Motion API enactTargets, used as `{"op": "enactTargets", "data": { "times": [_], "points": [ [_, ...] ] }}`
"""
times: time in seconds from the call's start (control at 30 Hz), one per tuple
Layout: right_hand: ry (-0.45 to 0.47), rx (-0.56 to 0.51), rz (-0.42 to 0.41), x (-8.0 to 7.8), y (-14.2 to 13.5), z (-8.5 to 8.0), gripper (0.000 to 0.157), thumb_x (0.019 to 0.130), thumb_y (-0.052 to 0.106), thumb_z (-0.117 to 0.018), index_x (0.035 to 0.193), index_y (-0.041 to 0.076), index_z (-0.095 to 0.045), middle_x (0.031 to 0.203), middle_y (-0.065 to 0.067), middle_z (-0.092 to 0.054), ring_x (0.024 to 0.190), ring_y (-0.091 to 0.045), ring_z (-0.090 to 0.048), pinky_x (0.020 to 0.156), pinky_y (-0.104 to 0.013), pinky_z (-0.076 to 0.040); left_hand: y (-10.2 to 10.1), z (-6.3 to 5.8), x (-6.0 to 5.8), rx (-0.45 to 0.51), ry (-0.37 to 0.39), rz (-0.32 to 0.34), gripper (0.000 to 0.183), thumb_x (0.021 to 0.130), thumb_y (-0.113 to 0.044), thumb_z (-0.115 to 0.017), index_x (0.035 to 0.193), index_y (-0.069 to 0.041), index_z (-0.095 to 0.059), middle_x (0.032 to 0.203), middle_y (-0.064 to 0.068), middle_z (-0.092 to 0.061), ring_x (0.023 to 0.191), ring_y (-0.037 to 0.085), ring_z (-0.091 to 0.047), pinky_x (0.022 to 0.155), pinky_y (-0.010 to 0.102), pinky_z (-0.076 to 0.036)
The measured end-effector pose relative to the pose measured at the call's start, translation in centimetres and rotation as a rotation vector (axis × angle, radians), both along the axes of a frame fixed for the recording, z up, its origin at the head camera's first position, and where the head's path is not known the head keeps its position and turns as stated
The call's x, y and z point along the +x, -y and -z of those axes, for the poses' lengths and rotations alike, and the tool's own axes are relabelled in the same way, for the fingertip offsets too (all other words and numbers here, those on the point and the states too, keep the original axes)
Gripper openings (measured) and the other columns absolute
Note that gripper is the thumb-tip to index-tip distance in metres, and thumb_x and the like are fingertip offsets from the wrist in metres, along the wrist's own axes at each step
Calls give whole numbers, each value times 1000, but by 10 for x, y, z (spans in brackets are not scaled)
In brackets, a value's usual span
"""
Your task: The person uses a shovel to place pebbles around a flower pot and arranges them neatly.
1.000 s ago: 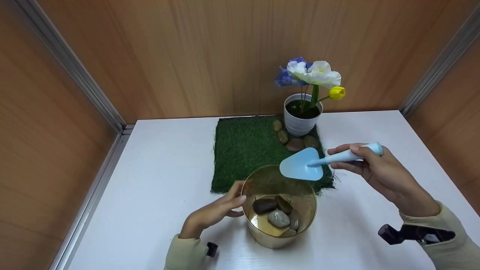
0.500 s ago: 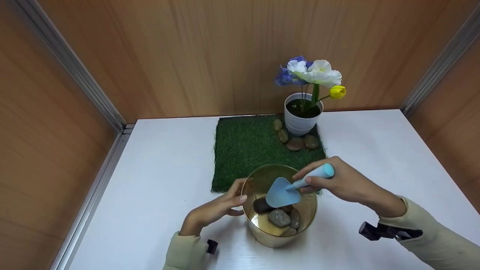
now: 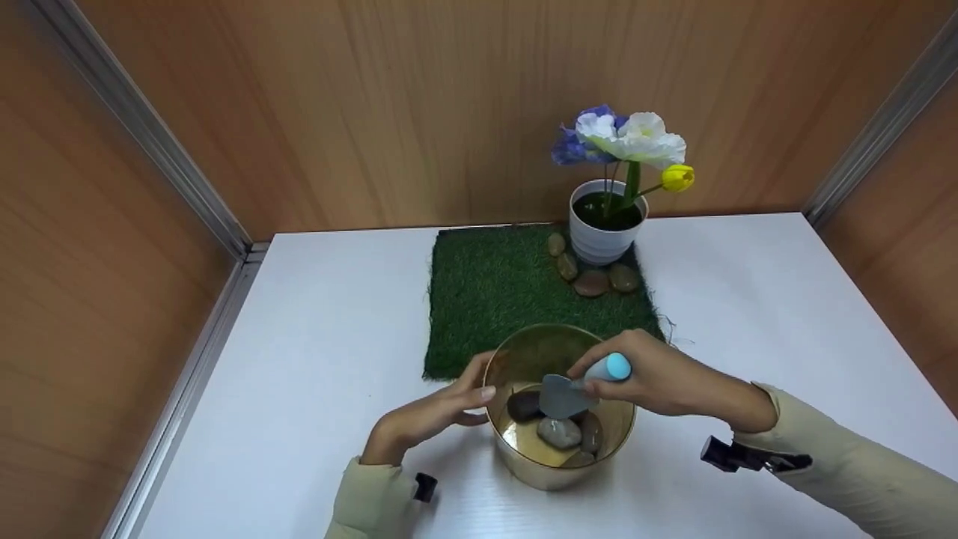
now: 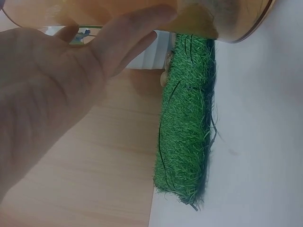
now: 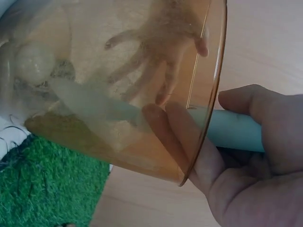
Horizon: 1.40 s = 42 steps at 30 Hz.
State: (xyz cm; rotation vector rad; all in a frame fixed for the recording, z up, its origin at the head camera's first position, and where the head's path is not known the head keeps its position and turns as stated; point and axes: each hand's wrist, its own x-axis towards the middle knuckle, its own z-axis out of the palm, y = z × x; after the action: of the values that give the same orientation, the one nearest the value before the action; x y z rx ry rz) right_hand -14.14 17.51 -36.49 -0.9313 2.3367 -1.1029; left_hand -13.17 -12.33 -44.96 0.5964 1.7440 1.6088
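A see-through amber bucket (image 3: 542, 479) stands upright near the table's front and holds several stones (image 3: 559, 433). My left hand (image 3: 441, 410) rests against the bucket's left side, its thumb at the rim; through the wall in the right wrist view, this hand's fingers (image 5: 165, 80) look spread and fairly straight. My right hand (image 3: 662, 374) grips a light blue garden trowel (image 3: 565, 399) by its handle (image 5: 236, 132). The trowel's blade is inside the bucket over the stones, partly hiding them. Whether it touches them I cannot tell.
Behind the bucket lies a green artificial grass mat (image 3: 494, 292). On its far right corner stands a white pot (image 3: 602, 243) of artificial flowers (image 3: 636, 141), with several brown stones (image 3: 591, 283) beside it. Wooden panels (image 3: 374, 112) enclose the white table (image 3: 322, 314).
My right hand has moved left and lowered the trowel from above the mat into the bucket, its handle now steeper. The left hand and bucket have hardly moved.
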Motion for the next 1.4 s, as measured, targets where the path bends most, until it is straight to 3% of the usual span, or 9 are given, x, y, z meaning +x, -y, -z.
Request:
{"op": "enactTargets", "data": {
  "times": [0.17, 0.37, 0.6, 0.8, 1.07, 1.4],
  "points": [
    [41, 30, -113, 0, -1, -3, 18, 88, 14, -65, 104, 13, -71, 103, 2, -68, 90, -14, -61, 73, -27, -51, 0, 0, -1, -3, -6, 7, 54, 98, -42, -37, 145, -35, -12, 152, 2, -8, 137, 29, -19, 97, 51, -36],
    [24, 115, -292, 2, 6, -2, 19, 88, 12, -64, 106, 16, -71, 104, 3, -67, 93, -10, -62, 76, -24, -50, 0, 1, -1, 11, -6, 12, 56, 97, -44, -39, 145, -34, -11, 152, 1, -6, 136, 29, -20, 98, 51, -36],
    [-4, 138, -392, 1, 16, 1, 18, 86, 8, -64, 103, 11, -71, 98, 3, -68, 90, -4, -62, 75, -20, -50, 0, 1, 0, 4, -8, 10, 54, 98, -40, -36, 145, -35, -11, 152, 0, -4, 137, 29, -19, 97, 53, -35],
    [60, 138, -346, -4, 21, 3, 17, 84, 3, -62, 98, 6, -72, 91, 2, -69, 79, -3, -64, 67, -21, -52, 0, 0, 0, 6, 1, 7, 52, 100, -37, -35, 145, -35, -10, 153, 1, -4, 137, 28, -18, 97, 52, -36],
    [225, 48, -302, -9, 23, 6, 19, 84, 1, -61, 101, -1, -69, 91, -10, -70, 79, -24, -67, 66, -28, -54, 0, 0, 0, 2, 0, 5, 51, 100, -37, -34, 145, -35, -11, 153, 0, -3, 137, 27, -17, 97, 51, -36],
    [311, 58, -247, -12, 29, 8, 16, 83, 0, -64, 96, 6, -72, 86, -12, -70, 77, -30, -66, 67, -36, -55, 0, 1, 0, -8, -2, -4, 51, 100, -37, -34, 146, -33, -11, 153, 0, -2, 137, 26, -17, 97, 48, -38]
  ]
}}
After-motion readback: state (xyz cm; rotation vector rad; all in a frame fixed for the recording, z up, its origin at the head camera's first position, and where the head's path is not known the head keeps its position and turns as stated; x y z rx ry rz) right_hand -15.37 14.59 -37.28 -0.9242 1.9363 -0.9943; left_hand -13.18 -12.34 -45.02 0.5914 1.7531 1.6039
